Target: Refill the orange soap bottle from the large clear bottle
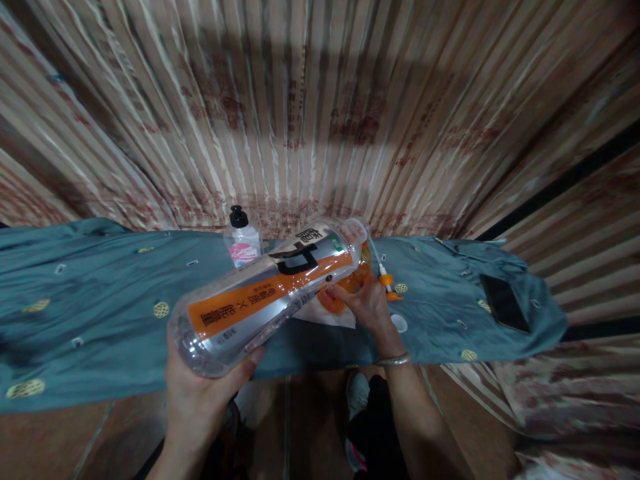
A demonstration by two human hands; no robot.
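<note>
My left hand [205,387] is closed round the base of a large clear plastic bottle [270,287] with an orange and silver label. The bottle is tilted, its open mouth at the upper right, over a smaller orange bottle [333,303]. My right hand [367,300] is wrapped round that orange bottle, which is partly hidden by the large one. Whether liquid runs between them I cannot tell. Beside the right hand lies an orange pump head [386,280] with a pale tube. A white round cap [399,323] rests near the right wrist.
A blue-green patterned cloth [115,293] covers the narrow table. White paper [345,320] lies under the orange bottle. A clear bottle with a black top [243,240] stands at the back left, and a dark phone [505,303] lies at the right. Pleated curtains [320,120] hang behind.
</note>
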